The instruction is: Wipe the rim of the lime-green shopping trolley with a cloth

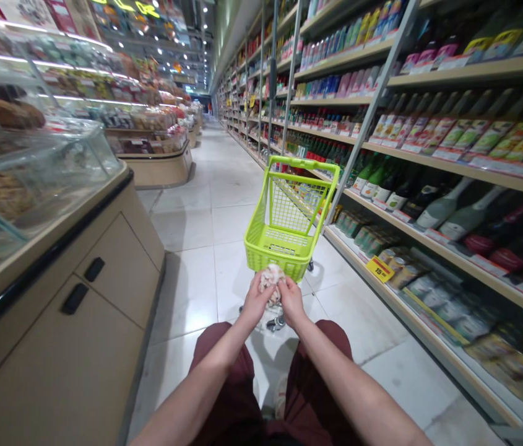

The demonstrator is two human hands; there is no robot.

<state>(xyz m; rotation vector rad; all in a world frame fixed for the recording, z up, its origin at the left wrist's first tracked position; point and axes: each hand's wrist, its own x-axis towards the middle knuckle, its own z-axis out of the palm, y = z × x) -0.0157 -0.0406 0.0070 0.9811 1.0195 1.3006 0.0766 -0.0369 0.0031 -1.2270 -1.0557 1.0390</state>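
Observation:
Between my two hands is a small clear bag of pale, whitish-pink pieces [272,280]; its exact contents are too blurred to name. My left hand [257,297] grips the bag's left side, with the thumb on the near face. On the other side my right hand [291,300] pinches it with bent fingers. Just beyond stands a lime-green shopping cart [280,263] with a mesh back, and its basket looks bare inside. The bag is in front of the cart's near wall; whether it touches the cart I cannot tell.
Tall shelves [428,148] of bottles and cans line the right, with a yellow price tag [380,269] low down. A glass-topped counter [70,155] with cabinet doors flanks the left. Farther back is a curved display stand [159,167]. A tiled aisle [196,223] runs ahead.

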